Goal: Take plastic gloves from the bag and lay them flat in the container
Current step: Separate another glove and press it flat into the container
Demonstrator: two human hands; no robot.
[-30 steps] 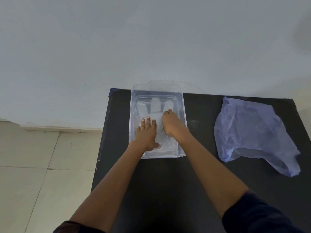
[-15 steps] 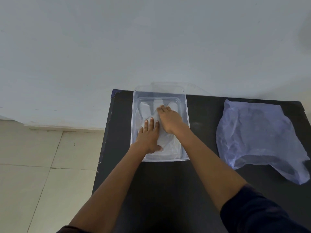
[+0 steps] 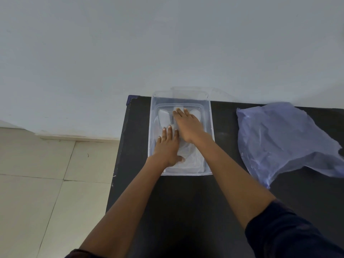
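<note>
Plastic glove (image 3: pixel 163 116), right hand (image 3: pixel 188 125) farther forward.

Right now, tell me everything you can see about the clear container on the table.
The container is a rectangular tub of clear, thin-looking plastic with rounded corners and low upright walls. It stands open, no lid on it, at the far edge of the black table, close to the wall, left of the bluish bag. A whitish plastic glove lies spread on its floor, fingers pointing away. The left hand and right hand press flat on the glove inside it.
</note>
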